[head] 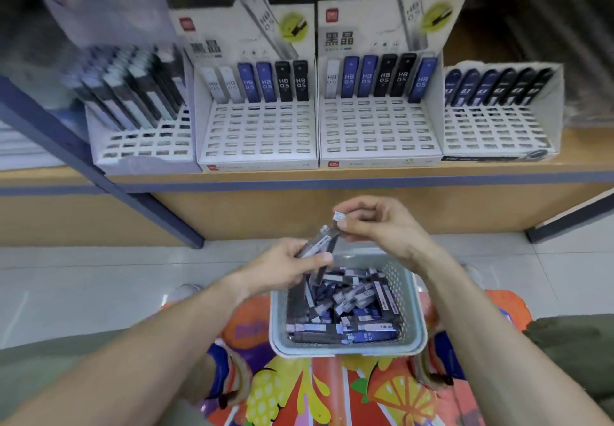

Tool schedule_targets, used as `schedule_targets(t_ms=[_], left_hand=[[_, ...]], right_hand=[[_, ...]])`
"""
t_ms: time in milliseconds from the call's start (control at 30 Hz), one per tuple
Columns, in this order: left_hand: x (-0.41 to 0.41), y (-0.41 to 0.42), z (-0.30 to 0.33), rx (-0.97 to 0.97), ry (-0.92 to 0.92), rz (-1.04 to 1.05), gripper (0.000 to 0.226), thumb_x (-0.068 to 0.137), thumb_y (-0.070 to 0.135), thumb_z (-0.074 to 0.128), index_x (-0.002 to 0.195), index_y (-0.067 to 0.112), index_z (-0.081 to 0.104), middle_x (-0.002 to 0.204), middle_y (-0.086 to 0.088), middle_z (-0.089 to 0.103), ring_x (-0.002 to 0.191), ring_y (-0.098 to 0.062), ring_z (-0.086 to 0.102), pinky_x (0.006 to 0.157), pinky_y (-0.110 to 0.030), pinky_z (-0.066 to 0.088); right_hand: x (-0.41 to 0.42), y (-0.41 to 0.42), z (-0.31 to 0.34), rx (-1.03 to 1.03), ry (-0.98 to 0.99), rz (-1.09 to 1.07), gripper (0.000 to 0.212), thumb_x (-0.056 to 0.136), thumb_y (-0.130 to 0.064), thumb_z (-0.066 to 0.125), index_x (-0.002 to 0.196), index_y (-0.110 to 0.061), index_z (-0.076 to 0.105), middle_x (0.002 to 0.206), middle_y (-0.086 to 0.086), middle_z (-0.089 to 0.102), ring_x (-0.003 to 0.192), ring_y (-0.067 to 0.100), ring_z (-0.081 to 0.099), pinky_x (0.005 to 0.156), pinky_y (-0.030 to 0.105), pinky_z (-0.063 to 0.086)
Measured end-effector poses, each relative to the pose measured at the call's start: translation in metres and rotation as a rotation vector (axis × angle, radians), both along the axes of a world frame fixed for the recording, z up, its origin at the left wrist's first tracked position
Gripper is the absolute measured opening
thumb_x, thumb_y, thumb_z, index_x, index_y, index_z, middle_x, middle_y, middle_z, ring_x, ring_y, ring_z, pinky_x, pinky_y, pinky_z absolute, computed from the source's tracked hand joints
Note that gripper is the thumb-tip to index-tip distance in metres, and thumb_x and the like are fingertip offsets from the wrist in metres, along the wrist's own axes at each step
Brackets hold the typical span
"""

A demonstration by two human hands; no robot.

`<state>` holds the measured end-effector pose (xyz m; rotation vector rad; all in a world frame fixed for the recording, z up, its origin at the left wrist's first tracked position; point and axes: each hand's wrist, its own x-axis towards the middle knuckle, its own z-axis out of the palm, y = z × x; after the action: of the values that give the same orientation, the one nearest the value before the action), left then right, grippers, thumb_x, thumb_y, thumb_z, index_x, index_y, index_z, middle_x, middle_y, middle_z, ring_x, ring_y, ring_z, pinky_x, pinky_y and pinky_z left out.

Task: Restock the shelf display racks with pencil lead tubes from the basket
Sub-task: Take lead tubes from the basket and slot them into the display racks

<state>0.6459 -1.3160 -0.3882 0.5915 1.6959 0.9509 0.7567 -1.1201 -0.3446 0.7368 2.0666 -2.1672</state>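
Racks line the wooden shelf (332, 176) side by side, four in a row, their front lips just behind the shelf's blue-trimmed edge. The left-centre rack (257, 126) and the right-centre rack (378, 125) touch along one wall; each holds a single back row of upright HB 0.5 tubes in white, blue and black, with the rows of slots in front of them bare. The far-left rack (143, 133), blurred, carries several rows of tubes and has only its front slots free. The far-right rack (498, 126) has a back row of dark tubes and open slots ahead.

Below the shelf front, open air lies between the shelf edge and the hands. The grey perforated basket (412, 296) sits on a bright fruit-print surface (332, 389), with pale floor tiles (83, 276) beyond it. It is filled with a loose heap of pencil lead tubes (345, 306), lying flat and crossed, in blue and dark cases with white label strips.

Above the basket's far rim, the left hand (285, 268) grips a small bundle of tubes (319, 246), slim dark cases tilted up to the right. The right hand (382, 226) pinches the top end of the bundle between thumb and fingers, so both hands meet on it.
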Motion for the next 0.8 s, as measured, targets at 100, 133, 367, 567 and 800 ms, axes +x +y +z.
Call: schedule_targets(t_ms=[100, 133, 367, 567, 800], left_hand=[[-0.016, -0.012, 0.058, 0.054, -0.039, 0.029, 0.037, 0.096, 0.042, 0.067, 0.108, 0.008, 0.072, 0.057, 0.010, 0.038, 0.050, -0.010, 0.028, 0.049, -0.023, 0.023], [-0.019, -0.017, 0.076, 0.078, -0.043, 0.048, 0.035, 0.096, 0.041, 0.067, 0.107, 0.009, 0.073, 0.056, 0.009, 0.035, 0.050, -0.011, 0.026, 0.048, -0.023, 0.022], [-0.049, -0.050, 0.180, 0.233, 0.103, 0.326, 0.024, 0.085, 0.037, 0.079, 0.080, 0.022, 0.062, 0.061, 0.001, 0.051, 0.048, -0.011, 0.026, 0.052, -0.026, 0.020], [-0.080, -0.089, 0.201, 0.425, -0.101, 0.351, 0.022, 0.093, 0.033, 0.069, 0.094, 0.011, 0.073, 0.062, -0.001, 0.035, 0.042, -0.009, 0.019, 0.045, -0.023, 0.018], [-0.105, -0.108, 0.186, 0.462, -0.201, 0.400, 0.042, 0.098, 0.035, 0.067, 0.114, -0.004, 0.065, 0.065, 0.002, 0.025, 0.050, -0.012, 0.015, 0.050, -0.027, 0.017]], right_hand=[[-0.012, -0.017, 0.045, 0.014, 0.165, -0.057, 0.027, 0.088, -0.005, 0.075, 0.114, -0.008, 0.072, 0.095, 0.022, 0.076, 0.084, 0.022, 0.073, 0.075, 0.025, 0.059], [-0.018, -0.024, 0.059, 0.019, 0.208, -0.079, 0.027, 0.088, -0.005, 0.075, 0.115, -0.008, 0.072, 0.095, 0.022, 0.075, 0.082, 0.020, 0.072, 0.075, 0.024, 0.058], [-0.069, -0.064, 0.153, 0.050, 0.434, -0.281, 0.017, 0.090, -0.005, 0.075, 0.107, -0.007, 0.074, 0.088, 0.021, 0.075, 0.076, 0.022, 0.072, 0.074, 0.025, 0.061], [-0.113, -0.092, 0.187, -0.067, 0.522, -0.079, 0.025, 0.092, -0.004, 0.070, 0.117, -0.008, 0.070, 0.104, 0.013, 0.077, 0.093, 0.025, 0.074, 0.083, 0.036, 0.062], [-0.154, -0.116, 0.174, -0.073, 0.516, -0.117, 0.032, 0.082, -0.007, 0.081, 0.113, -0.011, 0.072, 0.103, 0.017, 0.075, 0.098, 0.025, 0.074, 0.081, 0.029, 0.060]])
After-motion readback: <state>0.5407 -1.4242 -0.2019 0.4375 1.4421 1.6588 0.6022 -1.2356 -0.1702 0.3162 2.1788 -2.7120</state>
